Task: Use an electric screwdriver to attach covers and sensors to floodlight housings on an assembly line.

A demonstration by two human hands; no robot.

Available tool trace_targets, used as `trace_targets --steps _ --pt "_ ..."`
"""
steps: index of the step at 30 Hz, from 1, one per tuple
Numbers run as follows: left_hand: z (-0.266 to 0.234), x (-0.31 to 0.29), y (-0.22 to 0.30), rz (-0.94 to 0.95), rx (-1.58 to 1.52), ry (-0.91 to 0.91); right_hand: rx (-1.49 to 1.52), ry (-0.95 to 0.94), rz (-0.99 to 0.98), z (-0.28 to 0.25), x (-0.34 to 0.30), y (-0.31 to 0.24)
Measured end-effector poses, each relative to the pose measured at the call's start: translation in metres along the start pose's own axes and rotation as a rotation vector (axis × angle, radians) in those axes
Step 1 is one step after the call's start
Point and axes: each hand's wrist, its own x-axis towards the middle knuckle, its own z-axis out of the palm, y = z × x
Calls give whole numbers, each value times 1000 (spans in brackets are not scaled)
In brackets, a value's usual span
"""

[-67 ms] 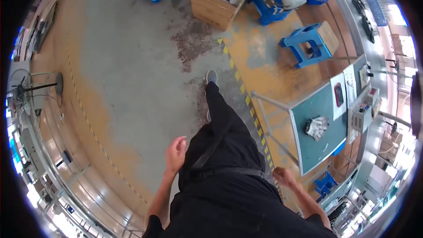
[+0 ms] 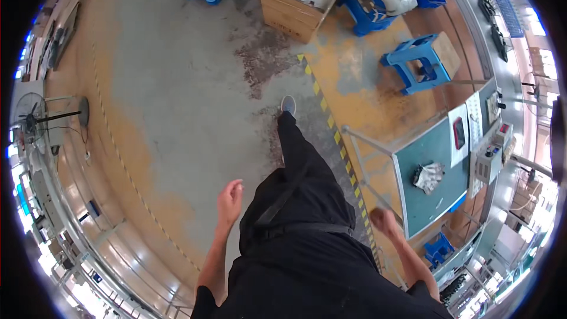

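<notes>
Currently, bare left hand (image 2: 230, 202) appears empty, fingers loosely curled; bare right hand (image 2: 384, 222), finger state not discernible, is near the flat green tabletop (image 2: 420, 211); crumpled whitish fabric gloves (image 2: 428, 178) lie untouched toward its left edge

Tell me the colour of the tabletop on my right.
The tabletop is dark green, seen best in the head view.

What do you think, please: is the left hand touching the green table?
No, the left hand hangs apart from the green table on the right.
</notes>
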Motion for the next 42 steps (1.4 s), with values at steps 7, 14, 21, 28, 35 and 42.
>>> trace_targets --steps 7,14,21,28,35,42 --pt "-52 75 -74 -404 -146 56 473 38 -73 -75 272 -231" --pt "-152 0 -174 -374 171 157 512 -15 -269 -101 454 -420" --pt "-262 288 -104 -420 -215 346 241 82 -328 -41 548 -575" --pt "-404 506 -162 -523 -460 295 -38 -78 -143 27 576 -631" --pt "-579 795 22 -173 -185 251 139 39 -11 35 615 -717" --pt "-579 896 132 119 247 39 234 -97 39 2 722 -802"
